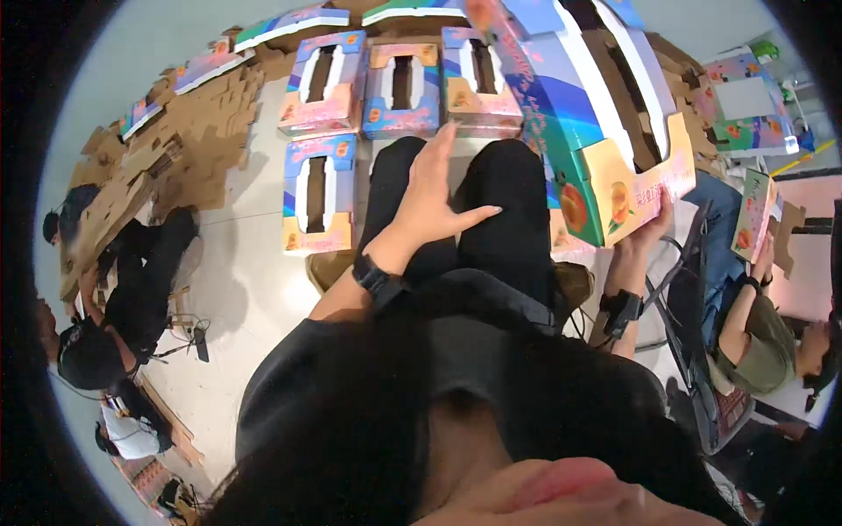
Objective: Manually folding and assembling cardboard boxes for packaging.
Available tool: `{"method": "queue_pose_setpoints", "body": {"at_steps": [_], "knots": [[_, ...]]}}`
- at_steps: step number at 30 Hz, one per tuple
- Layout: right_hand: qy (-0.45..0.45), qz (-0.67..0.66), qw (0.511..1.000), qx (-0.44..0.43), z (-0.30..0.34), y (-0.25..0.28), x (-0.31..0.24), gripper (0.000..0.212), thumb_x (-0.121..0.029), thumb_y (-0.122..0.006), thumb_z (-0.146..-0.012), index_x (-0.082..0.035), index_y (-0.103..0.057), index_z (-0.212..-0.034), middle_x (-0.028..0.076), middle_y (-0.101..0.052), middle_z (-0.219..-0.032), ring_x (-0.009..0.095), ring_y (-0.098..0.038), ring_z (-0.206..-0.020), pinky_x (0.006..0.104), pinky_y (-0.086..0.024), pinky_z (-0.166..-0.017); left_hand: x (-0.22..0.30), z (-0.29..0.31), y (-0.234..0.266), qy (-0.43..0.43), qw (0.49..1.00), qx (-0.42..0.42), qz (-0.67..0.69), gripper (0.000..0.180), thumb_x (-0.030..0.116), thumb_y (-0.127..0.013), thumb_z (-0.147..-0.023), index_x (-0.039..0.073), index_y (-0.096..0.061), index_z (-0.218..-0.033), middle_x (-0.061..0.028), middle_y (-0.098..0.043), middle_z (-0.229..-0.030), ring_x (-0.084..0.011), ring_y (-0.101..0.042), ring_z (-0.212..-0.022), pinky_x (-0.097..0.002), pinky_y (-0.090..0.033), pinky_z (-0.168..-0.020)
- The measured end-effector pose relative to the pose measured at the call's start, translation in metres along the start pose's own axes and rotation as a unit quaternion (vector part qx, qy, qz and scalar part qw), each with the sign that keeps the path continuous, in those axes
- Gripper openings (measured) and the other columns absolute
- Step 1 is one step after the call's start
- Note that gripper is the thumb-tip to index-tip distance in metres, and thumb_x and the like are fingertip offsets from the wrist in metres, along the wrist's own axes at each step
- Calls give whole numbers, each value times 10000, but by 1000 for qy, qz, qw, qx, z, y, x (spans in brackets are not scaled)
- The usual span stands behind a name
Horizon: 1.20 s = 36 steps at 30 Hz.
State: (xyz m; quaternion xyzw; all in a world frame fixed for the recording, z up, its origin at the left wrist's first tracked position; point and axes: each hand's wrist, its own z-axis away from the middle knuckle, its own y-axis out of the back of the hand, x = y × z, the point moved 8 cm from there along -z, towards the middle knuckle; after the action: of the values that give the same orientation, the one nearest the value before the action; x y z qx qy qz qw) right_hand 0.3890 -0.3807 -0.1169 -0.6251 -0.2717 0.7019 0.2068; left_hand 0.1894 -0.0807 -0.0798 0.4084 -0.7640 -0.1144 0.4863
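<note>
My right hand (pixel 647 230) grips the near end of a large printed cardboard carton (pixel 561 114), raised at the right of my knees. The carton is blue, green and peach, with fruit pictures and a long white-edged opening in its top. Above my lap, my left hand (pixel 428 200) is open with thumb and fingers apart, holding nothing. Its fingertips point toward the row of similar cartons on the floor: a left carton (pixel 298 112), a middle carton (pixel 401 121) and a right carton (pixel 478 105). Nearer me stands another carton (pixel 317 242), left of my knees.
Flattened brown cardboard (pixel 206 118) lies stacked at the left. More printed cartons (pixel 294 24) line the far edge. A person (pixel 132 272) sits at the left among cardboard; another person (pixel 759 333) at the right holds a printed carton (pixel 752 215). A black chair (pixel 688 351) stands at right.
</note>
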Motion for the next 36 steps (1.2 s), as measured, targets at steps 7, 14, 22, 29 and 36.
{"method": "queue_pose_setpoints", "body": {"at_steps": [7,14,22,29,36], "knots": [[-15,115,988,97,-41,138,-10,610,-450,-507,-816,-68,-413,-1281,115,-536,-1206,288,-524,-1107,441,-404,-959,-19,-5,-5,42,994,9,104,1048,263,-778,-697,1,-75,-1427,-224,-382,-1351,-330,-374,-1262,-417,-291,-1038],[-81,112,959,246,-15,224,41,708,-528,-545,-762,-93,-412,-1306,97,-484,-1285,290,-467,-1175,471,-354,-991,-14,-12,-17,53,997,-38,48,918,243,-750,-712,-8,-198,-1401,-206,-475,-1274,-350,-458,-1182,-424,-329,-1002],[-154,24,944,291,3,294,88,685,-597,-543,-743,-106,-510,-1220,92,-552,-1211,272,-513,-1120,451,-413,-934,-20,-19,-27,105,990,-85,-38,805,187,-735,-708,24,-302,-1367,-136,-503,-1264,-309,-480,-1166,-407,-342,-985],[-161,-9,939,303,-2,314,112,679,-572,-530,-769,-107,-484,-1262,105,-508,-1267,300,-496,-1142,476,-383,-968,-22,-26,-25,122,984,-86,-97,772,167,-734,-704,21,-334,-1348,-120,-525,-1247,-297,-490,-1157,-401,-352,-979],[-160,-19,954,254,3,320,130,694,-602,-409,-827,-104,-412,-1310,117,-505,-1262,299,-495,-1148,471,-385,-981,-29,-27,-34,145,974,-117,-128,738,221,-702,-735,20,-342,-1346,-116,-518,-1266,-299,-481,-1170,-400,-338,-987]]}}
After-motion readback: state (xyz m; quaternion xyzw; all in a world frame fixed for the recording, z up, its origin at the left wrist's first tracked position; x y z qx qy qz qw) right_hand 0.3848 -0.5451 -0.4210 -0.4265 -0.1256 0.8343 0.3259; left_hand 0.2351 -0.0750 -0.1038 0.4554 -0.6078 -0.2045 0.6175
